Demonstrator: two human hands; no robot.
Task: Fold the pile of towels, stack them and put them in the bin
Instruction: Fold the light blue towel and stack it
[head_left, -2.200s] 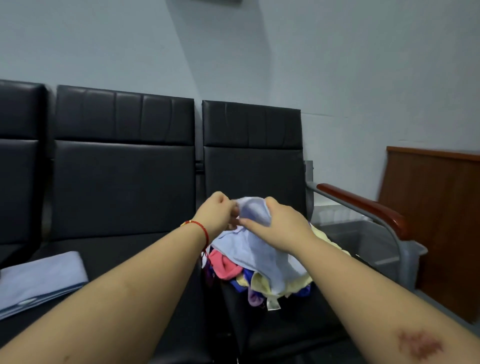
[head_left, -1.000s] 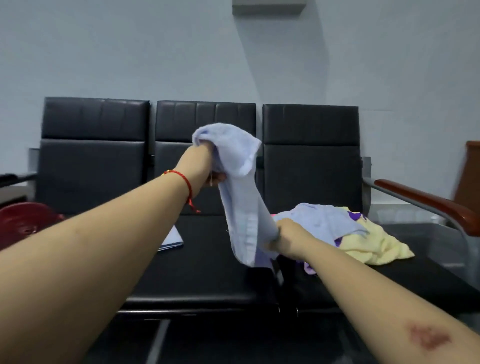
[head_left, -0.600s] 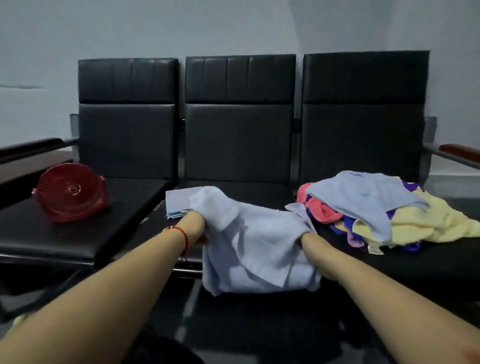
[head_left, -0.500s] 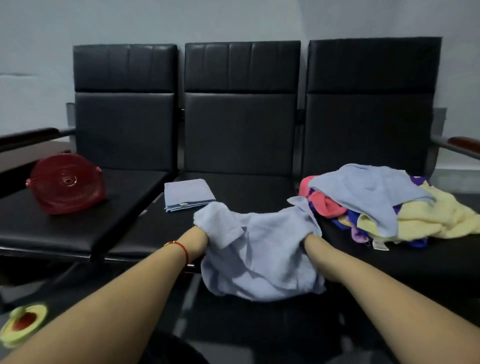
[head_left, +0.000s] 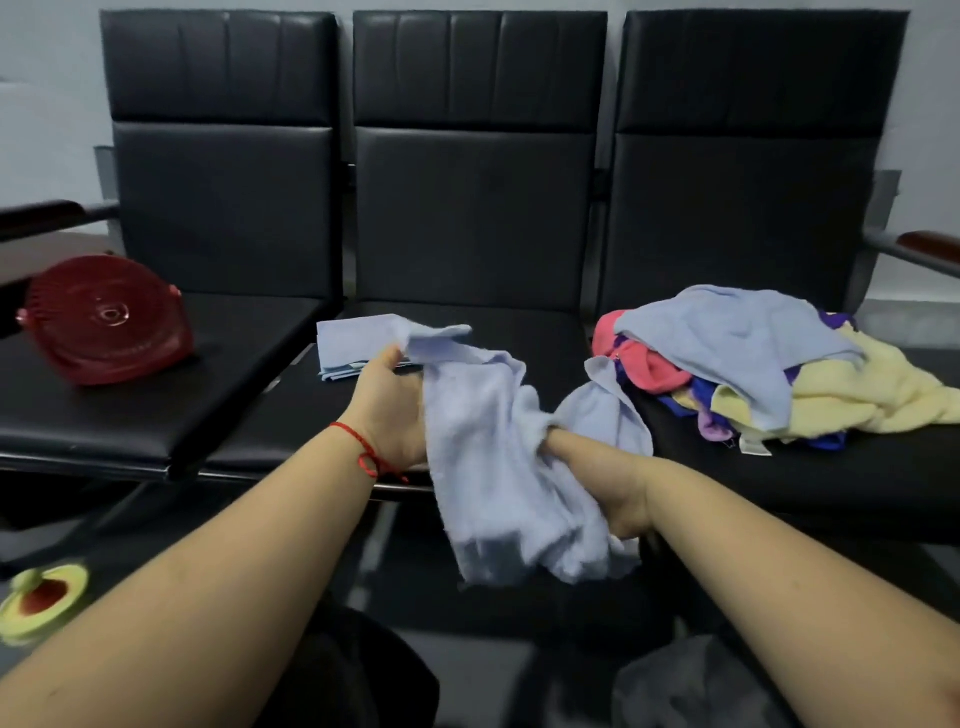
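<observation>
Here both hands are clamped on one pale blue towel, held up in front of the middle seat of a black three-seat bench. The left hand grips the towel's upper edge, thumb on top, with a corner flopping over past its fingers; a red string circles that wrist. The right hand sits lower and to the right, its fingers buried in bunched cloth, so the towel hangs crumpled between the two hands and trails below the seat's front edge. Behind the left hand, a folded towel of the same pale blue lies flat on the middle seat. On the right seat rests the pile of loose towels: a pale blue one on top, pink, purple and dark blue ones beneath, and a yellow one spreading to the right. One blue flap from the pile reaches toward the held towel; I cannot tell whether they touch. A red fan lies on the left seat. On the floor at lower left sits a blurred yellow-green and red thing.
</observation>
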